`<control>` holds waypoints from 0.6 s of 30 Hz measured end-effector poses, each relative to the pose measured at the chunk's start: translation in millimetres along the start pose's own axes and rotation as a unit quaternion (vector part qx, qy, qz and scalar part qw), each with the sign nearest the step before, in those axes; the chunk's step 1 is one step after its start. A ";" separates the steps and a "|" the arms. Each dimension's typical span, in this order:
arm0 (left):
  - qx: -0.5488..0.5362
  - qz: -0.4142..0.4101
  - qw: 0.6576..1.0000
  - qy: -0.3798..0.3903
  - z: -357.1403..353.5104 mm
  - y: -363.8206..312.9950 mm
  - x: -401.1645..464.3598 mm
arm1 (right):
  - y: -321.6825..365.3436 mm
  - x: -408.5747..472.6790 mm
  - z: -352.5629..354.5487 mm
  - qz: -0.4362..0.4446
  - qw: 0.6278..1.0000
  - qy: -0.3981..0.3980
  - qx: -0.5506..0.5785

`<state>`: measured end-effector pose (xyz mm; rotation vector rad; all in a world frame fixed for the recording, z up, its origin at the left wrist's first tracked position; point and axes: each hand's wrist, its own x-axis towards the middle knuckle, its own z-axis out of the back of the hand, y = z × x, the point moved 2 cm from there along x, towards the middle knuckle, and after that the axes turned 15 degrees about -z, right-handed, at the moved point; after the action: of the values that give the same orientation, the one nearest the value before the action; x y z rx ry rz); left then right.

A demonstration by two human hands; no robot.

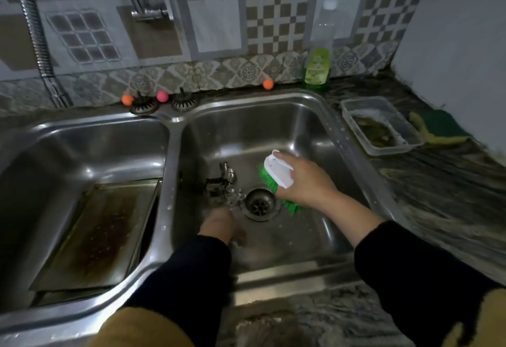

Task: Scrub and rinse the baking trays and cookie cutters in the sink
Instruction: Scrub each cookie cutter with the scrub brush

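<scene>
Closest to me, my left hand (219, 223) reaches down into the right bowl of the sink (323, 116). It is blurry, so I cannot tell if its fingers are curled or straight. It sits just below the cutters (223, 185), a small shiny pile next to the drain (259, 204). It may be touching them, but I can't be sure.

My right hand (306, 182) is a bit farther in, on the other side of the drain. It holds the brush (279, 172) by its white top, and the green bristles point down near the drain.

I think I am at the cutter step. Next, I think the left hand needs to pick up one cutter and hold it firm, so the brush can rub it. They are small and wet, so they could slip.

Over in the left bowl lies a tray (93, 234), tilted and brown with stains, well apart from both hands. It looks not yet scrubbed.

At the back, the soap (317, 67) stands on the bench (438, 182).
</scene>
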<state>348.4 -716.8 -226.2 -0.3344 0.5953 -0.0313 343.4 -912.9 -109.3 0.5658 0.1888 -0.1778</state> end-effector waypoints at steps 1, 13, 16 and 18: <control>-0.023 0.000 0.999 -0.023 1.8 -1.7 -0.5 | -2.5 2.8 2.6 0.003 1.000 0.005 0.001; -0.405 -0.110 0.865 -0.275 63.5 -90.7 1.5 | -34.0 49.9 144.6 -0.021 0.994 -0.106 -0.006; -0.434 -0.161 0.837 -0.292 69.7 -109.9 1.4 | -59.2 62.9 173.6 -0.076 0.988 -0.105 -0.078; -0.414 -0.195 0.837 -0.300 70.5 -118.8 2.1 | -74.3 71.5 177.3 -0.104 0.985 -0.079 -0.117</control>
<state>397.2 -808.3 -134.9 -1.2601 -0.1366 -0.0561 419.0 -1079.6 -16.8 0.2958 0.1126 -0.3965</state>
